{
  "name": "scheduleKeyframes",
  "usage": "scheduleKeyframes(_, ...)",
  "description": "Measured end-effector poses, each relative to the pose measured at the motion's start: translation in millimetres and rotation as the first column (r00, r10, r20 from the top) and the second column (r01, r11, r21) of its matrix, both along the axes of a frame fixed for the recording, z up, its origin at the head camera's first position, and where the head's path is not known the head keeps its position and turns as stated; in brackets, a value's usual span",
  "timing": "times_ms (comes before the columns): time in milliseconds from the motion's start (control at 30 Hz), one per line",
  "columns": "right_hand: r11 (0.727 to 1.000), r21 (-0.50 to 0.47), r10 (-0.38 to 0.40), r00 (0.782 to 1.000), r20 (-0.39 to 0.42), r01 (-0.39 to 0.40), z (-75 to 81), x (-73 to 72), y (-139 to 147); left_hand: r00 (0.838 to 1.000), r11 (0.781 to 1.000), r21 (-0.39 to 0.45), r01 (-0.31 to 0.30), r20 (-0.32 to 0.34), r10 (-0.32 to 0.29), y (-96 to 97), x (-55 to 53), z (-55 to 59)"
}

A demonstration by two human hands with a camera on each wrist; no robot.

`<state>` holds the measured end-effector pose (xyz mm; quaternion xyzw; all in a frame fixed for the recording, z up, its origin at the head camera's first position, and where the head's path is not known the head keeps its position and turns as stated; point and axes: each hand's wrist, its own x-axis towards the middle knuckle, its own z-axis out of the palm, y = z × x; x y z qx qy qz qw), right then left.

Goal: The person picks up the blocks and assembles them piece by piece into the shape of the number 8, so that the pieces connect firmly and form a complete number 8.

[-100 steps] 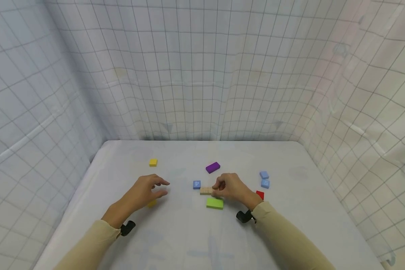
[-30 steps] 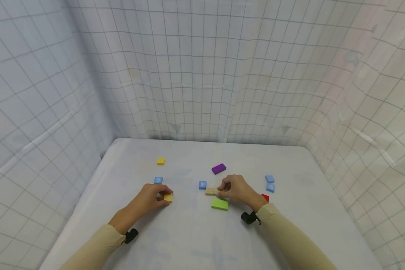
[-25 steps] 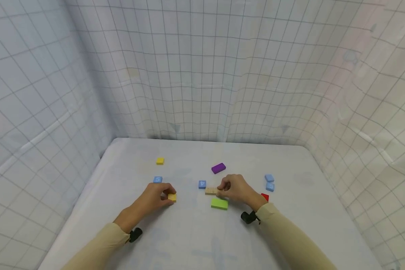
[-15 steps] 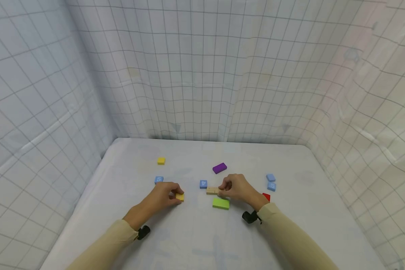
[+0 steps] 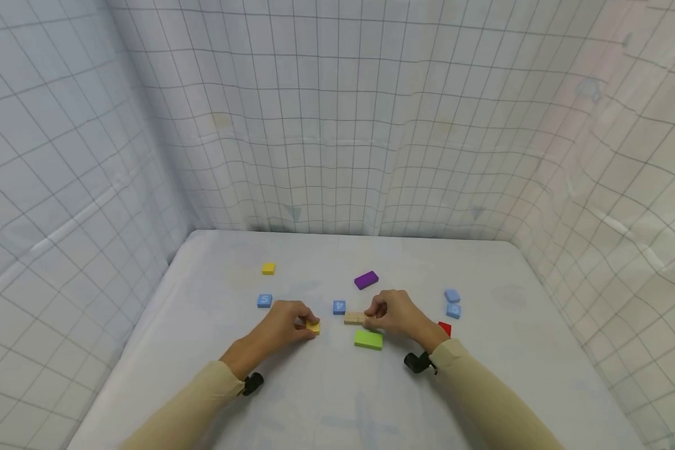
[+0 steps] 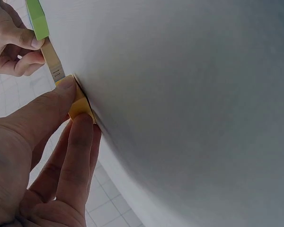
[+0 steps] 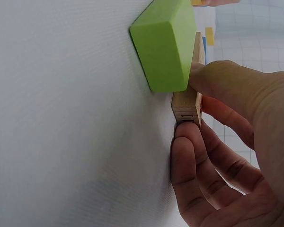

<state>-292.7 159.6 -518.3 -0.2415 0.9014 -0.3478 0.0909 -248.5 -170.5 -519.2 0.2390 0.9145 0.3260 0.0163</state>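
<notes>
Between its thumb and fingers, my left hand (image 5: 285, 324) pinches a small yellow block (image 5: 313, 327) low over the table. The left wrist view shows this yellow block (image 6: 80, 105) close to the end of a plain wooden block; whether they touch I cannot tell. My right hand (image 5: 396, 314) grips the wooden block (image 5: 353, 319) by its right end, partly covering it. In the right wrist view the wooden block (image 7: 185, 101) lies behind a light green block (image 7: 163, 52). A blue tile marked 4 (image 5: 339, 307) sits at the wooden block's far left corner.
A second yellow block (image 5: 268, 269) and a blue tile marked 5 (image 5: 264, 300) lie at left. Behind is a purple block (image 5: 366, 280). Two blue tiles (image 5: 452, 303) lie at right, near a red block (image 5: 445, 328) partly hidden by the right wrist. Gridded curtains surround the white table (image 5: 337, 400).
The left hand, open above the yellow block at first, took hold of it and carried it right toward the wooden block, uncovering the tile marked 5. My right hand has stayed on the wooden block.
</notes>
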Motion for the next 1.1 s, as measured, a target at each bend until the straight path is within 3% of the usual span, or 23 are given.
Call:
scheduleKeyframes(167,1.000,-0.009,0.019,1.000,-0.015,-0.019,1.4,-0.4,0.7,0.999,1.000,0.009,-0.007,0.036,0.007,6.9,0.7,3.3)
scheduleKeyframes(567,1.000,0.005,0.001,1.000,0.001,-0.001,2.4,1.3,-0.2,0.999,0.999,0.015,0.033,0.007,-0.033,17.4,-2.9,1.0)
scheduleKeyframes(1100,1.000,-0.011,0.001,1.000,0.010,-0.001,0.9,0.3,0.3,0.999,1.000,-0.019,0.017,0.028,-0.017,34.8,-3.8,3.1)
